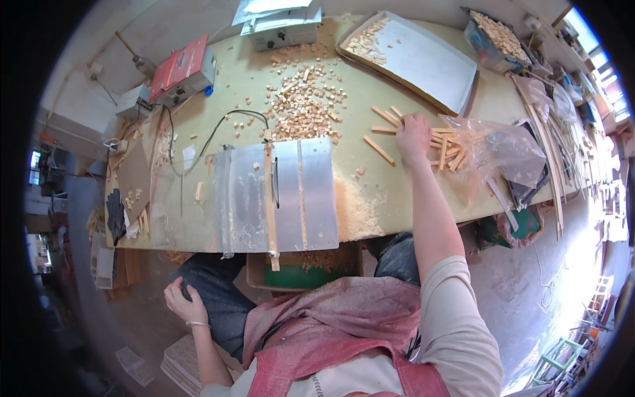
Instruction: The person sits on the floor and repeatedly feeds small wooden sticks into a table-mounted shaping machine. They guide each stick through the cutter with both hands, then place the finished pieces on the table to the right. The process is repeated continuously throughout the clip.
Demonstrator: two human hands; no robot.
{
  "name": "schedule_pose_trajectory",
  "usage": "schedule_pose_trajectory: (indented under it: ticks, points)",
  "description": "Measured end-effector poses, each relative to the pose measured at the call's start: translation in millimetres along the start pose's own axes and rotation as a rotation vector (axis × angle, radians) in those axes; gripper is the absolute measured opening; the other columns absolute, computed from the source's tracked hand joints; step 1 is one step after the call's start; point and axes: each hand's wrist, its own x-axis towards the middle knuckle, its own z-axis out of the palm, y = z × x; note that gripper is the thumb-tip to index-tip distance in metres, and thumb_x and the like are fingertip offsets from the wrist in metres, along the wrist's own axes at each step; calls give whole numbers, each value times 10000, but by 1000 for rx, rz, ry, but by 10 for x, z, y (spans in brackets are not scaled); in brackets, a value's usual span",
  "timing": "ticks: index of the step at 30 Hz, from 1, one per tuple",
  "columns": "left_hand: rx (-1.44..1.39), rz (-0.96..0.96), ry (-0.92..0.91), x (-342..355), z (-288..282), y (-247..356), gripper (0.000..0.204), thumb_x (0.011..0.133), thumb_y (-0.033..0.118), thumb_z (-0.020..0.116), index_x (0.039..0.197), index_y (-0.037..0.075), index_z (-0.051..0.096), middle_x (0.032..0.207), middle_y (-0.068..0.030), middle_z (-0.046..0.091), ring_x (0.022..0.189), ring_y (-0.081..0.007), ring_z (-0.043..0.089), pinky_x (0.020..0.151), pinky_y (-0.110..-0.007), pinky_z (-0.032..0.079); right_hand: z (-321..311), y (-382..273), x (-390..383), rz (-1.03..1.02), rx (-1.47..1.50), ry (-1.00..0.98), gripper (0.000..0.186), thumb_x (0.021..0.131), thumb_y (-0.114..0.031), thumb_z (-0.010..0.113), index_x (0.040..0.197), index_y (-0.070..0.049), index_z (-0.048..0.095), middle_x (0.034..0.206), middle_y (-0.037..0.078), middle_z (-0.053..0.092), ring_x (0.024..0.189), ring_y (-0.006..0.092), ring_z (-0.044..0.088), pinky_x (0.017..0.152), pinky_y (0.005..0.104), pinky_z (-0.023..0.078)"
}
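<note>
My right hand [413, 137] is over a loose bundle of pale wooden sticks [447, 149] at the right of the table, its fingers curled down onto them; the fingertips are partly hidden. Some sticks poke out to the left of it, and one stick [379, 151] lies apart. A clear plastic bag [506, 151] spreads around the right end of the sticks. On my left knee rests my left hand [187, 303], with nothing in it and its fingers loosely bent over the trouser leg.
In front of me sits a metal cutting plate [317, 192] with a slot and wooden guide strip [270, 198]. Small wooden blocks [301, 106] heap behind it, sawdust [357, 208] beside it. Farther back are a white-lined tray [417, 59], a block-filled crate [496, 40] and a red-topped box [180, 66].
</note>
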Motion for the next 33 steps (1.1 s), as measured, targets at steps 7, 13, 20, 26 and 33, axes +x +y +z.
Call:
schedule_pose_trajectory:
  ticks: [7, 13, 20, 26, 33]
  points:
    - [-7, -17, -7, -21, -12, 2, 299, 874, 87, 678, 1173, 66, 682, 1110, -114, 603, 1052, -314, 611, 994, -465, 461, -357, -293, -89, -90, 51, -205, 757, 830, -596, 789, 1353, -65, 658, 1347, 144, 639, 1326, 316, 522, 1131, 479, 379]
    - [-13, -68, -37, -45, -7, -39, 309, 870, 115, 682, 1177, 85, 686, 1115, -97, 608, 1090, -303, 610, 1029, -474, 436, -586, -582, -272, -181, -257, -519, 913, 738, -628, 827, 1398, -45, 586, 1297, 168, 640, 1321, 328, 542, 1134, 476, 394]
    - [-57, -88, -20, -68, -13, -114, 317, 860, 109, 698, 1176, 95, 692, 1123, -98, 615, 1090, -311, 619, 1018, -474, 453, -411, -494, -506, -21, -140, -435, 616, 766, -354, 761, 1282, -46, 625, 1250, 197, 635, 1202, 345, 625, 1048, 459, 486]
    - [-57, -104, -18, -119, 27, -193, 334, 854, 144, 732, 1186, 128, 703, 1180, -85, 618, 1171, -318, 600, 1071, -490, 423, -1167, -673, -967, -238, 542, -251, 493, 748, -133, 714, 1221, -24, 630, 1152, 180, 615, 1099, 361, 614, 981, 463, 520]
    - [-60, -97, 11, -119, 20, -211, 305, 865, 156, 737, 1169, 136, 713, 1191, -77, 635, 1192, -314, 601, 1064, -484, 431, -1585, -1549, -2003, -673, 380, -343, 522, 715, -69, 693, 1232, -53, 624, 1159, 153, 588, 1135, 374, 560, 999, 463, 468]
